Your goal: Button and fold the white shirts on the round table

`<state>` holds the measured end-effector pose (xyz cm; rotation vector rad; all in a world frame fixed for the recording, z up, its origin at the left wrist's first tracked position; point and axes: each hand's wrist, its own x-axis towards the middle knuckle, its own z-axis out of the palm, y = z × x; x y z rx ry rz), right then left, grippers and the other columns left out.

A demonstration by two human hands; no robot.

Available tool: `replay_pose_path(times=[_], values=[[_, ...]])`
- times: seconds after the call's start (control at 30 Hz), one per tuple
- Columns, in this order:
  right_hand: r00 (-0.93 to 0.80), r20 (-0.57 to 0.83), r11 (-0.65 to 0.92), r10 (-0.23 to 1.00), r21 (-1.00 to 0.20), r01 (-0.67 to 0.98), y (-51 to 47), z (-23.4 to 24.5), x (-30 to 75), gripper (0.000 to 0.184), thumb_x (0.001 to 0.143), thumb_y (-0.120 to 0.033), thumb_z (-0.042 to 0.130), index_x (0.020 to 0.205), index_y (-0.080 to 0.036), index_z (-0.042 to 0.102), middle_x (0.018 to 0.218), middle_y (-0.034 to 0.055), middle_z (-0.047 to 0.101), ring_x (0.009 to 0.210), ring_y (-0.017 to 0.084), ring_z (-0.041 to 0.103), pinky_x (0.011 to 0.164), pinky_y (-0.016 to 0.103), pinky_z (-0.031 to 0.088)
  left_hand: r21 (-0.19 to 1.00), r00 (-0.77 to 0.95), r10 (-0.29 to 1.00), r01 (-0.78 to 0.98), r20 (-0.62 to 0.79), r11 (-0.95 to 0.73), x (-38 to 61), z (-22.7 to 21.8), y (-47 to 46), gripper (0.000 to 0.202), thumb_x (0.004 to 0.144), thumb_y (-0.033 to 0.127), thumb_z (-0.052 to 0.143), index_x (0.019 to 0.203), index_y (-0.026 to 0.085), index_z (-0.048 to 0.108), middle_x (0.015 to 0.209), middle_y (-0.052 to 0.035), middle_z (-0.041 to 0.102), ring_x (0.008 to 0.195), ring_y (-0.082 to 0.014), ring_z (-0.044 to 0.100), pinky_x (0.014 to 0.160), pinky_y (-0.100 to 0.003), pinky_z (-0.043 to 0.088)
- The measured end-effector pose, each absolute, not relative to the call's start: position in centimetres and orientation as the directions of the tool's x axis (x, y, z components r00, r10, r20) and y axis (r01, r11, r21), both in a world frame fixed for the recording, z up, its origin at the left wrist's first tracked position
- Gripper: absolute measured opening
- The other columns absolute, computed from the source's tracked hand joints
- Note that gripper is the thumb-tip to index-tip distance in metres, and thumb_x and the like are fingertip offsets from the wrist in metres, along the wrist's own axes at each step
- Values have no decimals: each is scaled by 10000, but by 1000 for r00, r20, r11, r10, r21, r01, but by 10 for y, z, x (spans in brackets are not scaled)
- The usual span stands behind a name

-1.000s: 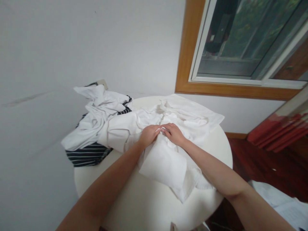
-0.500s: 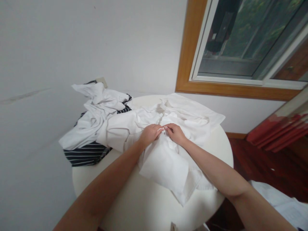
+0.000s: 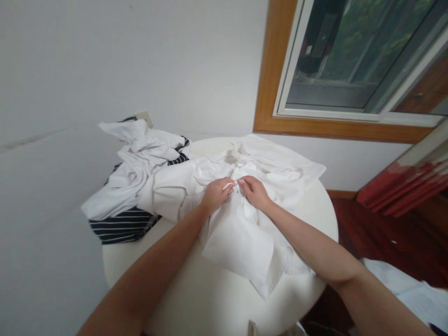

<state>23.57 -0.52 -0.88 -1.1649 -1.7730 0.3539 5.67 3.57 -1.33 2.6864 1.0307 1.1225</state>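
A white garment, which looks like a shirt [image 3: 238, 238], lies spread and wrinkled over a round white table [image 3: 196, 289]. At its middle, my left hand [image 3: 217, 193] pinches a fold of the cloth between thumb and fingers. Close beside it, my right hand [image 3: 255, 191] pinches the same part, the fingertips of both hands almost meeting. Whatever small detail lies between the fingertips is too small to make out. One flap of the shirt hangs toward me, and its far part reaches the table's back right edge.
On the table's left, a crumpled white cloth [image 3: 133, 172] lies on a black-and-white striped cloth [image 3: 122, 226] against the wall. A wood-framed window [image 3: 262, 116] is at the back right. A red curtain [image 3: 395, 186] hangs at right; white cloth [image 3: 402, 289] lies low at right.
My fingertips have shifted slightly apart at the fold, both hands still on the shirt. The whole view has moved a little; the other cloths lie as before.
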Motion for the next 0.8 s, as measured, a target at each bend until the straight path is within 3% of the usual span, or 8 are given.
replay_pose_path(times=[0.13,0.27,0.47,0.67,0.8], values=[[-113,507,493,855,-724,482,-3,-11,239,234,898,-368,491,846,-205,651,825,21,666,801,165,593,761,276,432,120,615,479,531,627,-839,55,-17,38,323,963,341,387,973,184,669,956,-67,710,904,-182,648,838,-303,483],[-140,498,499,856,-723,478,-1,-15,241,209,886,-343,499,820,-201,638,805,19,649,792,164,584,755,279,432,59,667,452,523,592,-850,54,-17,38,342,970,361,370,966,176,658,940,-69,706,879,-186,649,814,-305,481],[-164,556,543,815,-631,554,-4,-14,238,180,884,-249,450,831,-196,613,834,49,619,845,182,565,799,307,420,70,663,465,531,586,-845,55,-16,37,352,971,387,362,942,178,644,906,-57,700,871,-179,646,809,-296,478],[-120,546,519,829,-671,530,0,-20,236,199,899,-284,392,831,-200,560,816,49,588,816,188,542,788,323,419,86,659,461,518,595,-851,57,-14,36,343,971,369,368,952,169,646,921,-68,696,901,-187,637,833,-312,479],[-27,505,459,863,-759,461,6,-25,239,220,904,-334,372,843,-206,540,807,40,587,805,189,541,777,328,424,118,620,494,546,609,-830,57,-13,36,348,968,372,372,970,162,649,930,-79,699,909,-193,637,844,-324,486]])
